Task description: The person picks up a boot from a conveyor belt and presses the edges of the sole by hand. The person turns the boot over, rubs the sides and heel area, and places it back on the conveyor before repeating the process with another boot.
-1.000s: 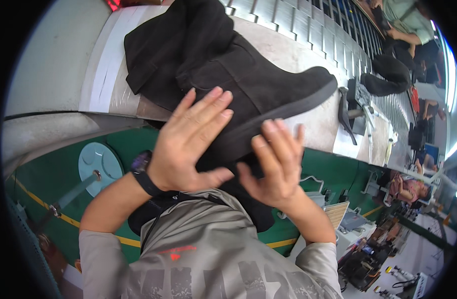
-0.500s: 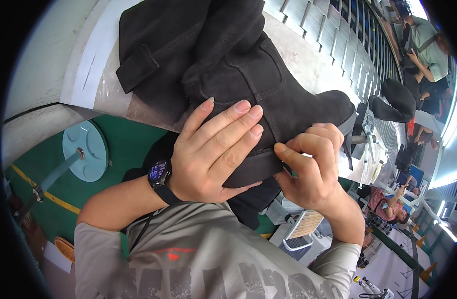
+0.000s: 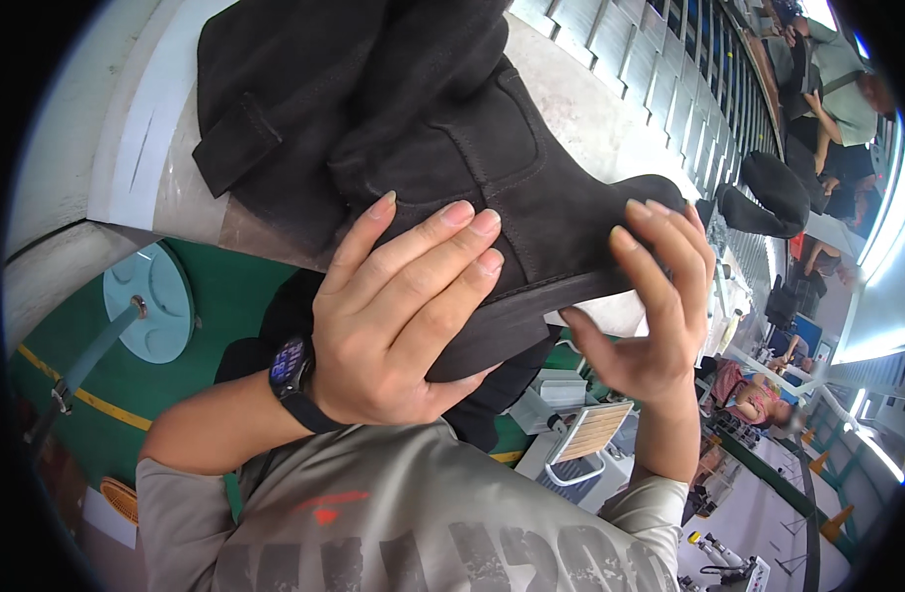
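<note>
A black suede-like ankle-height boot (image 3: pixel 531 168) lies on its side across the edge of the metal worktop, its sole toward me and toe to the right. My left hand (image 3: pixel 403 306) holds the heel end, fingers flat over the side and thumb at the sole. My right hand (image 3: pixel 659 296) is by the toe, fingers spread and curved with the tips at the upper; its thumb stands apart near the sole edge. More black material with a tab (image 3: pixel 237 146) lies to the left; whether it belongs to the same boot I cannot tell.
A slatted metal conveyor (image 3: pixel 659 79) runs along the far side, with another dark boot (image 3: pixel 768 192) on it at right. A light-blue round stool (image 3: pixel 151 301) stands on the green floor at left. Other people (image 3: pixel 837 99) work farther along. A slatted wooden rack (image 3: pixel 590 432) sits below my right arm.
My right hand has left its pinch at the sole edge and moved right to the toe, fingers spreading. The boot and my left hand have shifted slightly left.
</note>
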A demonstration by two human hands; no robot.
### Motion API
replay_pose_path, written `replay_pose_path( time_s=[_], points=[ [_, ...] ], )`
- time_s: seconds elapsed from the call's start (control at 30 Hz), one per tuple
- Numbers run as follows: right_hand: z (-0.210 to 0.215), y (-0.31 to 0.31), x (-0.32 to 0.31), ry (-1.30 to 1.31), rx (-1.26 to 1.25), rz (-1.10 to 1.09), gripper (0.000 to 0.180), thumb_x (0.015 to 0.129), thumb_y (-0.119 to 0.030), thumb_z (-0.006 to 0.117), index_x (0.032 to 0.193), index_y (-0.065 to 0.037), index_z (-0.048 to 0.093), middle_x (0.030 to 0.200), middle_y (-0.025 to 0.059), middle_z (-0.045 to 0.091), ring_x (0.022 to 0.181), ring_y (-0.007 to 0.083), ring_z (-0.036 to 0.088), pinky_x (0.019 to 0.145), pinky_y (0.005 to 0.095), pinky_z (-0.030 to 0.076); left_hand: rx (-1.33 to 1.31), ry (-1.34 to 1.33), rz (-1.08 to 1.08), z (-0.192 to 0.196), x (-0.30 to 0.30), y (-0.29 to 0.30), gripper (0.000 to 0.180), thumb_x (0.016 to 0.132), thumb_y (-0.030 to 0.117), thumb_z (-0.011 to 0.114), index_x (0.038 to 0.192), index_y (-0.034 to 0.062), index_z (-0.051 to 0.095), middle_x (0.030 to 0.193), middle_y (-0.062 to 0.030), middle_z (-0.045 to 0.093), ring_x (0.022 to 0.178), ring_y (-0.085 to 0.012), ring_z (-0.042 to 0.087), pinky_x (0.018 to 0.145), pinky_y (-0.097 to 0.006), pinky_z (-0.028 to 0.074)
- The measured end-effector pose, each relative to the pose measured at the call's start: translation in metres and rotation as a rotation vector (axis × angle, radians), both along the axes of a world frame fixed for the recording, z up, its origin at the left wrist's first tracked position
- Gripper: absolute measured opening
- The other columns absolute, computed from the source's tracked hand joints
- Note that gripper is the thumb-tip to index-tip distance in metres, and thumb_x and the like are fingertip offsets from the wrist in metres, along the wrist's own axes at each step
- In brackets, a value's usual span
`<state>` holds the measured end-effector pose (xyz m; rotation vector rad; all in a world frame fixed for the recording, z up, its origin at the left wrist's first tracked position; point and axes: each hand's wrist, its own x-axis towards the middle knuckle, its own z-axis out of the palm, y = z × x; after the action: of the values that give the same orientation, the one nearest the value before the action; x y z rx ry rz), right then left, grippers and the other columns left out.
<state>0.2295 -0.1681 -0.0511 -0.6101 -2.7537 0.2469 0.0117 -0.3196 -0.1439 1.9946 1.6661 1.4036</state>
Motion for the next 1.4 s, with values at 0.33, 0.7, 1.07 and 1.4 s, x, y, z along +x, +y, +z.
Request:
replay_pose_path(
  time_s=[0.33,0.7,1.07,1.4],
  points=[
    [-0.016,0.004,0.01,0.102,-0.051,0.019,0.05,0.068,-0.023,0.096,0.111,-0.01,0.073,0.127,0.0129,0.074,0.121,0.0351,0.068,0.12,0.0587,0.031,-0.073,0.109,-0.391,0.046,-0.035,0.079,0.105,0.071,0.064,0.084,0.142,-0.0084,0.056,0.15,-0.0273,0.057,0.142,-0.0459,0.053,0.123,-0.06,0.037],
    [-0.019,0.007,0.005,0.157,-0.141,0.035,0.043,0.068,-0.017,0.094,0.103,-0.012,0.069,0.114,0.0064,0.071,0.113,0.0306,0.071,0.119,0.0551,0.029,-0.257,0.275,-0.416,0.042,-0.039,0.101,0.111,0.069,0.076,0.079,0.146,-0.0007,0.059,0.145,-0.0155,0.06,0.142,-0.0343,0.052,0.127,-0.058,0.029],
    [-0.054,-0.012,0.025,0.894,-0.177,-0.346,0.03,0.086,-0.019,0.074,0.104,0.003,0.066,0.119,0.023,0.067,0.123,0.0364,0.063,0.119,0.0505,0.038,-0.322,0.237,-0.208,0.058,0.006,0.067,0.099,0.06,0.059,0.091,0.131,-0.0052,0.064,0.12,-0.0159,0.059,0.112,-0.0363,0.057,0.106,-0.052,0.044],
    [-0.081,-0.061,0.039,0.733,-0.737,-0.471,0.065,0.114,-0.051,0.049,0.075,-0.001,0.06,0.069,0.004,0.059,0.063,0.0108,0.054,0.056,0.0285,0.044,-0.297,0.433,-0.156,0.046,0.035,0.056,0.125,0.061,0.076,0.083,0.145,-0.0113,0.054,0.129,-0.0207,0.066,0.115,-0.0344,0.062,0.104,-0.045,0.044]
  ],
)
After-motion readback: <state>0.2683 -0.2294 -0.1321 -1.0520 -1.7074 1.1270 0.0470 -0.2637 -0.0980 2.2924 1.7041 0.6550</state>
